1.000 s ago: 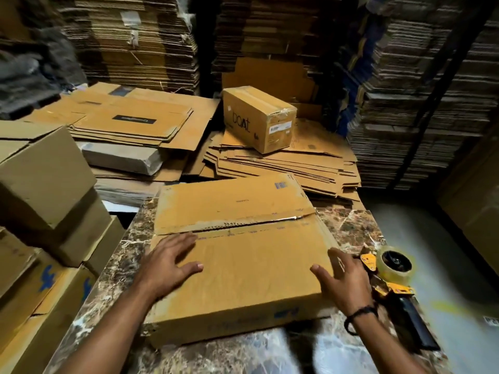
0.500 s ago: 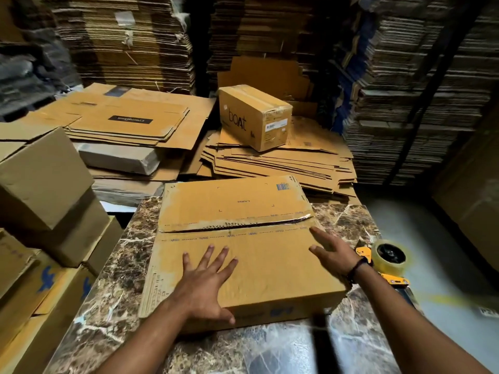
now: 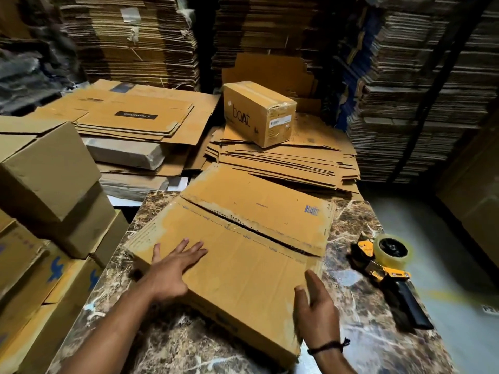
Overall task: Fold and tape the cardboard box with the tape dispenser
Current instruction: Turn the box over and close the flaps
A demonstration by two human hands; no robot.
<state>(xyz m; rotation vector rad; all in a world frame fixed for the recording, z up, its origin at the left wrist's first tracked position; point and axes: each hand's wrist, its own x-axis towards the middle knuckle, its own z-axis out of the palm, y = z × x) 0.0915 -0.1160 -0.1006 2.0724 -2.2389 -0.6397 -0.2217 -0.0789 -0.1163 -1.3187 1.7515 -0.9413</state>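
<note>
Head view: cardboard box [image 3: 243, 265] lies flat and skewed on marbled desk [image 3: 351, 333], near corner blurred. Left hand [image 3: 172, 268] presses box top, fingers spread. Right hand [image 3: 316, 306] open at box's right edge; contact unclear. Tape dispenser [image 3: 386, 260] right of box, apart. Cardboard stacks [image 3: 135, 36] behind box.

Matt, scuffed brown corrugated cardboard box [image 3: 237, 271] with worn pale edges, glossy veined marble-look desk [image 3: 359, 300], tape dispenser [image 3: 388, 268] in yellow and black plastic, shiny clear tape roll [image 3: 393, 251], rough-edged stacked flat cardboard [image 3: 283, 160]
</note>
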